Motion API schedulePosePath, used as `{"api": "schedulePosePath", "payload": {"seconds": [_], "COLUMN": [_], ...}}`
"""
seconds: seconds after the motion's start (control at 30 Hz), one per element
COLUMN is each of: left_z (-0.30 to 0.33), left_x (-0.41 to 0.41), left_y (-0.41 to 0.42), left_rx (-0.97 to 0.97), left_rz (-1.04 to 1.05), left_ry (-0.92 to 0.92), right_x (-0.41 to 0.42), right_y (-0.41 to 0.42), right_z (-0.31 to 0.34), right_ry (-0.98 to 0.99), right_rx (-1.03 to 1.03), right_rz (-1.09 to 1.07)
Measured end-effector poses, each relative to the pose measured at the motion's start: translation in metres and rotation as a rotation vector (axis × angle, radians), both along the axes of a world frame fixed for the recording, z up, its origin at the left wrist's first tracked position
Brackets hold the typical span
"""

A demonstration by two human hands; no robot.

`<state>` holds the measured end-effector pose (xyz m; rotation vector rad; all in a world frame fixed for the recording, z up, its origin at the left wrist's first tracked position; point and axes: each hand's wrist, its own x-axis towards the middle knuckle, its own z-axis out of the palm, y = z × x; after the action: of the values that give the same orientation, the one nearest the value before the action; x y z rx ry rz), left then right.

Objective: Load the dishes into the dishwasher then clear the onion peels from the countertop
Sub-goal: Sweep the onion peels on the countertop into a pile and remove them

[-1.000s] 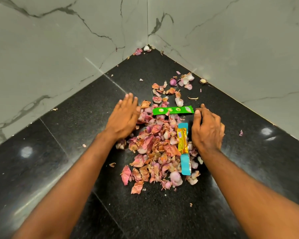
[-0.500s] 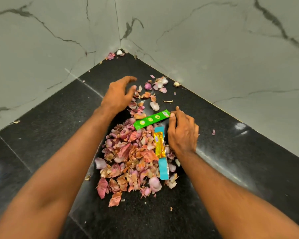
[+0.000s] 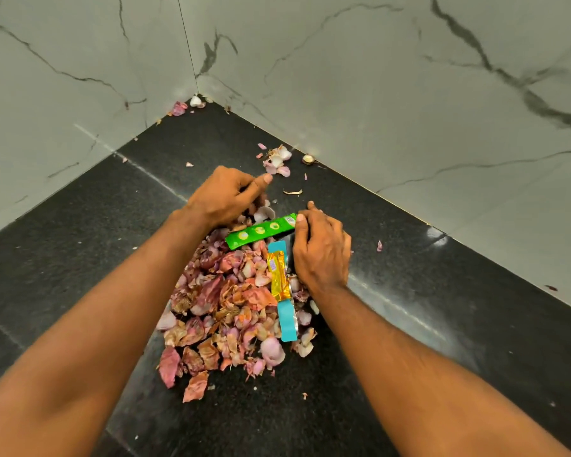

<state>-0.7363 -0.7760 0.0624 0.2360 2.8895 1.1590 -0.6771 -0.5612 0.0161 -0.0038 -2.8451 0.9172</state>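
Since half a second ago, the left hand [image 3: 225, 196] has curled over far onion peels [image 3: 225, 301]. The right hand [image 3: 322, 252], fingers bent, is pressed against the heap's right side, holding nothing. Light, brittle and papery, the peels are best scooped from both sides.

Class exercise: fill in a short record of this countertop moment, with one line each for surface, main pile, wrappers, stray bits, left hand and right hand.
surface: black stone countertop in a corner of marble walls
main pile: onion peels heaped between the two arms
wrappers: green wrapper across the pile's far end; yellow and blue wrapper along its right side
stray bits: small peel cluster near the right wall, a few more in the corner
left hand: fingers curled at the pile's far end
right hand: curved against the pile's right side, fingers at the green wrapper's end
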Motion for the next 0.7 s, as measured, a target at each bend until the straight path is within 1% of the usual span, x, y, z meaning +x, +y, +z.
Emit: {"api": "schedulePosePath", "payload": {"seconds": [0.03,0.07,0.17,0.2,0.27,0.43,0.5,0.57,0.63,0.7], "left_z": [0.005,0.009,0.012,0.013,0.012,0.001,-0.011,-0.019,-0.016,-0.007], "left_x": [-0.001,-0.003,-0.016,-0.022,-0.038,-0.079,-0.084,-0.078,-0.066,-0.049], "left_y": [-0.001,-0.001,0.005,0.01,0.021,0.047,0.053,0.051,0.039,0.023], "left_rx": [-0.01,-0.069,-0.36,-0.426,-0.484,-0.51,-0.535,-0.516,-0.366,-0.277], "left_rz": [0.022,0.046,0.097,0.108,0.082,0.022,-0.062,-0.14,-0.157,-0.203], "left_ry": [0.034,0.082,0.203,0.2,0.132,-0.092,-0.166,-0.128,-0.042,0.022], "right_x": [0.0,0.0,0.0,0.0,0.0,-0.001,-0.001,-0.001,-0.001,-0.001], "right_y": [0.0,0.0,0.0,0.001,0.001,0.0,0.0,0.001,0.001,0.001], "right_z": [0.0,-0.001,-0.001,-0.001,-0.001,-0.002,-0.002,-0.002,-0.001,-0.002], "right_ry": [0.0,-0.002,-0.003,-0.002,-0.002,-0.006,-0.008,-0.013,-0.016,-0.014], "right_rx": [0.0,-0.003,-0.005,-0.006,-0.01,-0.007,-0.001,-0.004,-0.014,-0.01], "right_rz": [0.001,0.002,0.008,0.009,0.012,0.01,0.01,0.011,0.013,0.013]}}
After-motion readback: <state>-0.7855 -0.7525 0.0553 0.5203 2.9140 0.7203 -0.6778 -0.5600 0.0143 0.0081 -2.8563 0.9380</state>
